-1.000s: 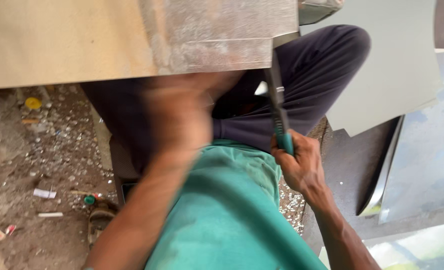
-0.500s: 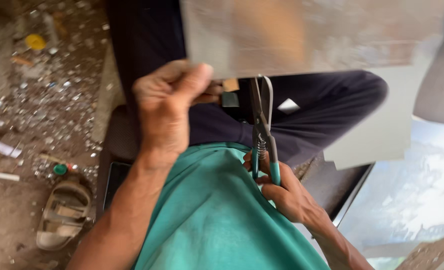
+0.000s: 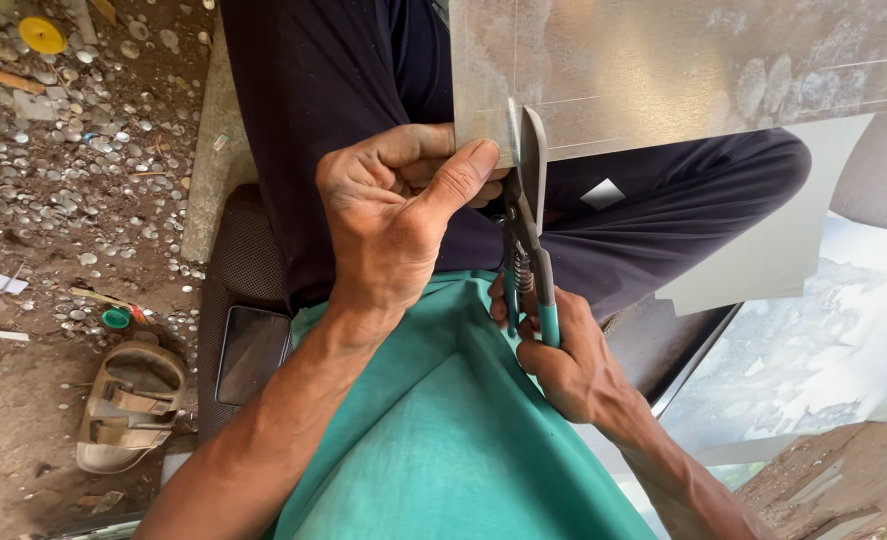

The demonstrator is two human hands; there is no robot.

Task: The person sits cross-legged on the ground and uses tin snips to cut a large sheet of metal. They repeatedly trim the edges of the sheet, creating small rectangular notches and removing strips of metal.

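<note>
- Two hands work one metal sheet [image 3: 704,60] held over the person's lap.
- Left hand [image 3: 394,215] pinches the sheet's lower edge, thumb on top.
- Right hand [image 3: 569,365] grips the teal-handled tin snips [image 3: 526,235], blades biting into the sheet's edge.
- Sandal [image 3: 129,400] lies on the littered ground.

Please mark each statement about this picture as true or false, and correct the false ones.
1. The right hand holds snips with teal handles. True.
2. The left hand rests flat on the ground. False: it pinches the lower edge of the metal sheet, beside the blades.
3. A sandal lies on the ground on the left. True.
4. The person wears a red shirt. False: the shirt is green.
5. A dark phone lies near the sandal. True.
</note>
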